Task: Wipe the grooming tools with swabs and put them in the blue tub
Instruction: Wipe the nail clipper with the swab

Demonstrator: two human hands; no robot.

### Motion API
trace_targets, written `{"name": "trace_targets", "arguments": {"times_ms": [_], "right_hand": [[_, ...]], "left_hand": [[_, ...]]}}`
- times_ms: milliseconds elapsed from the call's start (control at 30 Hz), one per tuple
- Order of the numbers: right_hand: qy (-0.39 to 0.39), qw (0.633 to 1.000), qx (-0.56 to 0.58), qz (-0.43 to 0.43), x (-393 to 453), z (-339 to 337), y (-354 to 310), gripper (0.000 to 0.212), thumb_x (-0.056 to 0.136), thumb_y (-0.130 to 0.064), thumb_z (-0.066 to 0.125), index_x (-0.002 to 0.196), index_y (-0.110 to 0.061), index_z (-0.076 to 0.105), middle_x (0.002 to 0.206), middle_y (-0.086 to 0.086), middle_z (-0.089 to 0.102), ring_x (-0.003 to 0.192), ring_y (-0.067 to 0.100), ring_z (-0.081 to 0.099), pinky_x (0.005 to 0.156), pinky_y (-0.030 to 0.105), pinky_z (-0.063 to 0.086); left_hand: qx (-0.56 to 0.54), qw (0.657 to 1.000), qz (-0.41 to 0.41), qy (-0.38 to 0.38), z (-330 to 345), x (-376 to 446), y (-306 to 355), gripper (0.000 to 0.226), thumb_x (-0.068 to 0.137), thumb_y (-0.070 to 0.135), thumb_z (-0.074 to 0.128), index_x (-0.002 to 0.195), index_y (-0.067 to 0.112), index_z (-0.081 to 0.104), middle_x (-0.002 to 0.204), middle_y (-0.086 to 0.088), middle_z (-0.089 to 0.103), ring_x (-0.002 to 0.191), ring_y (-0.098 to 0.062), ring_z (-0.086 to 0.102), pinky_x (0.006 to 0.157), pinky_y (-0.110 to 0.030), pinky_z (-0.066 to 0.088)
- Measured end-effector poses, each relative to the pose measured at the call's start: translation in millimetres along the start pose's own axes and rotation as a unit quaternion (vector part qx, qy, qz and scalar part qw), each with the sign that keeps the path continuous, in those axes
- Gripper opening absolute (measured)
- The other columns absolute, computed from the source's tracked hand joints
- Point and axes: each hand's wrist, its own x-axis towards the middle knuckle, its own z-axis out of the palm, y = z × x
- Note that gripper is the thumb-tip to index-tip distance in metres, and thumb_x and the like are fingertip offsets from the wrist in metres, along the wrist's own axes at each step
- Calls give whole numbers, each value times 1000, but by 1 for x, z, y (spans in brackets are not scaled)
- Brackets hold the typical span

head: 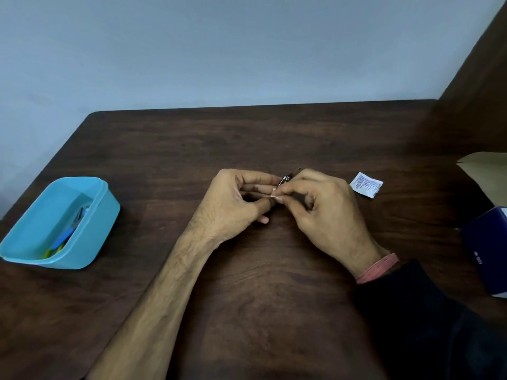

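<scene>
Dark wooden table (pixel 274 311), blue tub (pixel 82 242) left, pale wall (pixel 219 50) behind

Sachet (pixel 366 184) print, box (pixel 487 252) mark: both illegible.

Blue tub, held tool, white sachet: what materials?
Blue tub: likely plastic, smooth, slightly glossy, rounded moulded rim. Tool between left hand and right hand: seems shiny metal, mostly hidden. Sachet: printed paper or foil, can't tell which.
</scene>
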Motion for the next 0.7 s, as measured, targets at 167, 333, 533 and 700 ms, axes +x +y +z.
{"name": "trace_targets", "arguments": {"times_ms": [167,333,533,700], "right_hand": [[17,1000,10,14,0,-2,2,9,94,-17,88,98,-25,87,92,-16,71,65,-17,54,63,6,32],[41,999,7,18,1,-1,2,9,94,-18,88,98,-26,88,94,-14,75,65,-18,54,66,8,32],[-12,1000,17,1,-1,-2,0,12,93,-15,87,99,-25,89,94,-13,75,66,-21,53,65,4,32],[36,999,26,17,1,-5,1,11,91,-11,89,95,-21,89,93,-13,76,66,-20,55,64,3,35]], "left_hand": [[2,1000,2,-7,-1,1,0,32,97,-8,77,118,15,84,102,0,87,101,-15,84,66,-25,67],[-1,1000,-2,-9,-1,0,0,31,97,-8,77,117,14,85,103,-1,87,102,-16,83,66,-25,67],[2,1000,-3,-12,-1,1,0,33,97,-10,75,120,12,83,102,-1,87,102,-15,83,66,-26,68],[-1,1000,-5,-16,-2,1,0,32,97,-8,77,118,15,84,103,0,87,102,-15,83,66,-26,68]]}}
